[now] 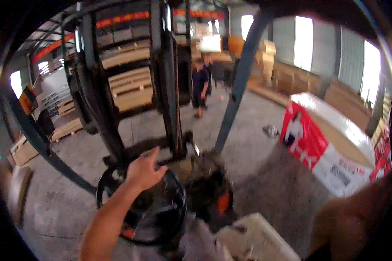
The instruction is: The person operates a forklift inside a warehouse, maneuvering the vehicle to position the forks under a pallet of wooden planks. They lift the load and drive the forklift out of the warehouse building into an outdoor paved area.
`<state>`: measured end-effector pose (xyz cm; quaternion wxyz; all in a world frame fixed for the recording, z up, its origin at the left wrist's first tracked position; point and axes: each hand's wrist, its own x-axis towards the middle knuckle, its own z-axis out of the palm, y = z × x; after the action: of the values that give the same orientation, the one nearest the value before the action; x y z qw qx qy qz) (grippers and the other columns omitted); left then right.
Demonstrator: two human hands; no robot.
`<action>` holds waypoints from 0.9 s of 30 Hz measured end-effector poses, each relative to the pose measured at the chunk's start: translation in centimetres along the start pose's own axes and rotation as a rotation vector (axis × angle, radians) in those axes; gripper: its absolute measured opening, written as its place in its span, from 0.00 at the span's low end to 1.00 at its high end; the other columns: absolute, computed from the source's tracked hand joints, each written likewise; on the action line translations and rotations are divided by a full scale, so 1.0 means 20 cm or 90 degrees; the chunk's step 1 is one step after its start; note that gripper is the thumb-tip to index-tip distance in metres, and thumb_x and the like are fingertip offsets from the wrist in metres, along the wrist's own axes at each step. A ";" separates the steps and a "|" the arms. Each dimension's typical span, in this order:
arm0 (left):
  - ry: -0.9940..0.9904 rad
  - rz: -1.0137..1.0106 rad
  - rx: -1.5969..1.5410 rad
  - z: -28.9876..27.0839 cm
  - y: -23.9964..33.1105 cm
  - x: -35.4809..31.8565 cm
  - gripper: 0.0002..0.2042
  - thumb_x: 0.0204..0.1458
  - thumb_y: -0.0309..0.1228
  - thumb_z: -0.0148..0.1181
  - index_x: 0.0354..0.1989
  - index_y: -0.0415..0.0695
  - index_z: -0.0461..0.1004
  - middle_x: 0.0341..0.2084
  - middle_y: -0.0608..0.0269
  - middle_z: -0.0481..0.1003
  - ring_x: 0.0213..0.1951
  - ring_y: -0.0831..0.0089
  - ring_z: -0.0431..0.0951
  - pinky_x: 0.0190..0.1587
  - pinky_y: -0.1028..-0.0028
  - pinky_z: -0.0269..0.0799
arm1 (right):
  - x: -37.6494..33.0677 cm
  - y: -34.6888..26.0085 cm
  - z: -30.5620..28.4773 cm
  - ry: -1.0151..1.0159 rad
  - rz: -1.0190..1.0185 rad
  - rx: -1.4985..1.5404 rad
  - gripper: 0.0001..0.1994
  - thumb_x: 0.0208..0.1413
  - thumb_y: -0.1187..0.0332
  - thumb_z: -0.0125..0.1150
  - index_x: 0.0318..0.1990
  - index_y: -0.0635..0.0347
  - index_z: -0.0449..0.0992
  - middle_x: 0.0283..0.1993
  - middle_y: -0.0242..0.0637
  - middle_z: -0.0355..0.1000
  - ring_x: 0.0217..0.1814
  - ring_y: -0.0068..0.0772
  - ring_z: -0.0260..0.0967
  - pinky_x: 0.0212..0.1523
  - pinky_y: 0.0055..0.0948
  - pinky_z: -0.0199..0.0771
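Head view showed your left hand point(143, 172) resting on the black steering wheel point(141, 209) at lower centre, fingers loosely spread. Your right hand's fingers were hidden lower right. A red-and-white carton point(324, 143) sat closed at right, contents unseen.

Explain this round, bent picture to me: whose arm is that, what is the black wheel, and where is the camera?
The camera sits on a person's head and looks down and forward; its wide lens bends straight edges into curves. The person seems to sit in a forklift in a warehouse. Their left hand rests on the black steering wheel, fingers spread rather than closed in a grip. The right arm shows blurred at the lower right; its hand is out of view. Ahead rise the dark mast rails. On the concrete floor stands a large red and white wrapped stack. Another person stands farther off, near stacked pale boards.
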<state>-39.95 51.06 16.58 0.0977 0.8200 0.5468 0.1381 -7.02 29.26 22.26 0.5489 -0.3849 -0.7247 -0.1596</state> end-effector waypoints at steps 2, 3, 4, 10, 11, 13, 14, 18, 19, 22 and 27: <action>0.127 0.150 0.022 0.25 -0.17 -0.28 0.32 0.50 0.48 0.64 0.60 0.42 0.68 0.51 0.48 0.74 0.54 0.50 0.74 0.57 0.58 0.69 | -0.18 -0.13 0.12 -0.008 -0.028 0.076 0.26 0.41 0.68 0.74 0.52 0.60 0.74 0.43 0.42 0.76 0.40 0.43 0.74 0.39 0.37 0.75; 0.152 0.229 0.039 0.36 -0.23 -0.32 0.32 0.49 0.48 0.65 0.59 0.41 0.69 0.55 0.48 0.72 0.58 0.51 0.70 0.59 0.58 0.67 | -0.23 -0.22 0.16 -0.020 -0.047 0.080 0.26 0.41 0.68 0.74 0.52 0.60 0.74 0.42 0.42 0.76 0.39 0.43 0.74 0.39 0.37 0.76; 0.135 0.298 0.036 0.42 -0.19 -0.34 0.31 0.48 0.48 0.66 0.57 0.41 0.72 0.54 0.49 0.73 0.59 0.52 0.70 0.61 0.57 0.66 | -0.26 -0.25 0.18 -0.054 -0.036 0.081 0.27 0.41 0.68 0.74 0.52 0.60 0.74 0.42 0.41 0.76 0.39 0.43 0.75 0.39 0.37 0.76; 0.193 0.401 0.076 0.59 0.03 -0.58 0.17 0.47 0.36 0.65 0.45 0.44 0.79 0.43 0.56 0.75 0.49 0.59 0.75 0.49 0.64 0.76 | -1.29 -0.38 0.62 -0.402 0.283 0.250 0.20 0.50 0.67 0.68 0.52 0.54 0.74 0.43 0.45 0.75 0.38 0.49 0.75 0.38 0.44 0.76; 0.197 0.384 0.062 0.63 0.09 -0.56 0.15 0.48 0.35 0.64 0.44 0.44 0.79 0.40 0.57 0.76 0.47 0.59 0.76 0.47 0.65 0.76 | -1.56 -0.39 0.62 -0.461 0.400 0.271 0.27 0.51 0.59 0.66 0.59 0.49 0.70 0.55 0.46 0.71 0.52 0.48 0.70 0.48 0.57 0.67; 0.196 0.317 0.071 0.62 0.10 -0.59 0.12 0.48 0.33 0.62 0.41 0.45 0.79 0.36 0.58 0.76 0.44 0.59 0.77 0.42 0.65 0.78 | -1.83 -0.48 0.70 -0.563 0.395 0.265 0.33 0.53 0.50 0.64 0.66 0.46 0.67 0.64 0.47 0.67 0.62 0.48 0.67 0.60 0.68 0.58; 0.205 0.314 0.083 0.62 0.09 -0.59 0.12 0.47 0.32 0.62 0.41 0.45 0.79 0.35 0.59 0.76 0.42 0.59 0.77 0.41 0.65 0.78 | -1.89 -0.53 0.72 -0.601 0.282 0.213 0.31 0.53 0.49 0.63 0.65 0.46 0.67 0.63 0.47 0.68 0.59 0.49 0.68 0.61 0.67 0.58; 0.240 0.312 0.104 0.60 0.15 -0.64 0.13 0.44 0.29 0.59 0.40 0.45 0.80 0.32 0.59 0.77 0.40 0.58 0.76 0.40 0.62 0.77 | -1.92 -0.65 0.65 -0.753 0.145 0.160 0.26 0.56 0.50 0.60 0.60 0.49 0.70 0.59 0.45 0.70 0.55 0.51 0.69 0.58 0.61 0.62; 0.253 0.311 0.101 0.55 0.16 -0.66 0.13 0.44 0.28 0.59 0.40 0.44 0.80 0.32 0.59 0.77 0.40 0.58 0.76 0.40 0.62 0.77 | -1.91 -0.68 0.63 -0.738 0.136 0.178 0.25 0.56 0.50 0.60 0.59 0.50 0.71 0.58 0.45 0.70 0.54 0.51 0.69 0.56 0.60 0.63; 0.246 0.297 0.072 0.49 0.17 -0.68 0.14 0.44 0.27 0.58 0.40 0.43 0.81 0.35 0.58 0.78 0.43 0.56 0.76 0.44 0.60 0.77 | -1.92 -0.76 0.55 -0.697 0.106 0.202 0.23 0.57 0.50 0.59 0.55 0.52 0.72 0.56 0.44 0.70 0.52 0.52 0.69 0.52 0.57 0.67; 0.251 0.314 0.070 0.48 0.27 -0.67 0.14 0.43 0.24 0.58 0.40 0.41 0.80 0.39 0.55 0.78 0.47 0.54 0.76 0.50 0.60 0.75 | -2.00 -0.82 0.51 -0.613 0.074 0.195 0.20 0.58 0.51 0.58 0.49 0.55 0.74 0.51 0.44 0.70 0.48 0.53 0.69 0.46 0.51 0.74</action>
<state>-36.94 36.48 7.67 -0.0908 0.8892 0.3470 0.2841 -21.89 9.93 -14.78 0.2103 -0.3698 -0.8879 0.1749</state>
